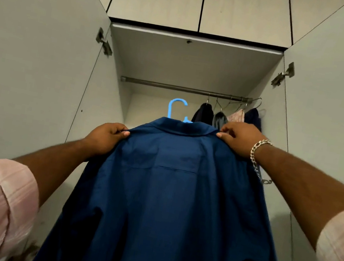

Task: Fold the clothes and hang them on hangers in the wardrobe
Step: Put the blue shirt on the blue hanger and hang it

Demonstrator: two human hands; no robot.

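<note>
- Dark blue cotton collared shirt sits on a light blue plastic hanger, held up before the open wardrobe, below the grey metal rail.
- Left hand pinches one shoulder seam; right hand pinches the other by the collar.
- Risk: neither hand holds the hanger itself, so the hook may miss the rail or the shirt slide off.

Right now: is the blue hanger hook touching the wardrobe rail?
Apart. The head view shows the blue hanger hook below the rail, with bare back wall between them.
</note>
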